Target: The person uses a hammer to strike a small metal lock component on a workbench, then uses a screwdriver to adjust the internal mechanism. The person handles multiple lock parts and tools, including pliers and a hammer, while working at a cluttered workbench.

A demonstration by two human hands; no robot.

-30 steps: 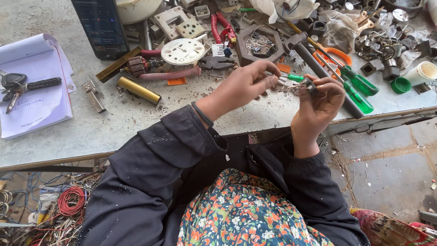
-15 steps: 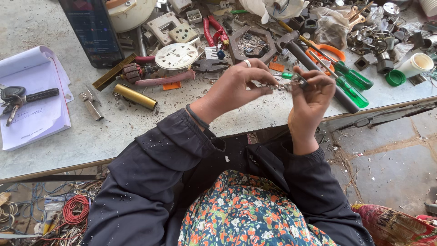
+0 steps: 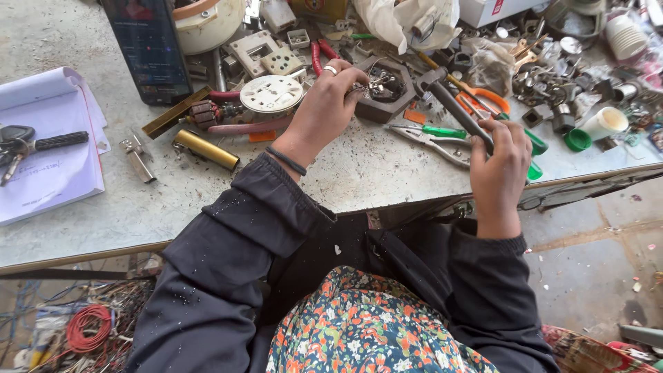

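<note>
Head view: hands [image 3: 324, 103] now apart.

head view, steeply down, near workbench [image 3: 373, 173]

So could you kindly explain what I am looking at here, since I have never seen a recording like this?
There is no machine: a person wears a camera on the head, so the single picture looks down over their dark sleeves and lap onto a grey workbench. The left hand, with a ring and a wristband, reaches to a hexagonal grey tray of small metal parts. The right hand grips the dark handle of a hammer. Lying around are green-handled pliers, a brass tube, a round white socket plate, a notepad with keys on it, and a dark phone. Red wire coils lie on the floor.
</note>
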